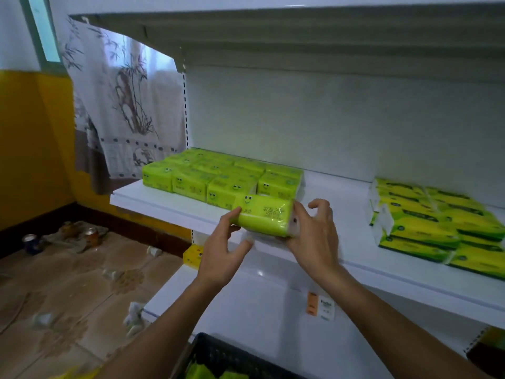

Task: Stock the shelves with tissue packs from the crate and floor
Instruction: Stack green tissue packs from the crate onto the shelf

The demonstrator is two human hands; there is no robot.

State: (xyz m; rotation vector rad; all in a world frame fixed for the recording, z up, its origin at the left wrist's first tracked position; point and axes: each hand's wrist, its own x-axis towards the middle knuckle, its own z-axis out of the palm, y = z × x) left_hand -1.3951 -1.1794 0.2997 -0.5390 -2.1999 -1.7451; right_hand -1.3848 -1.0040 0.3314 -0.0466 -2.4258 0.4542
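A lime-green tissue pack (263, 216) with a smiley face is held between both hands at the front edge of the white shelf (341, 250). My left hand (224, 251) pinches its left end, and my right hand (311, 233) grips its right end. Behind it, a block of several matching green packs (218, 179) fills the shelf's left part. At the bottom edge, a black crate (218, 354) holds more green packs (202, 372).
Green-and-yellow tissue packs (437, 222) are stacked on the shelf's right side. An upper shelf (273, 31) overhangs. A price tag (319, 306) hangs on the lower shelf's edge. Cans (91, 236) and litter lie on the tiled floor at left, beside a curtain (123, 110).
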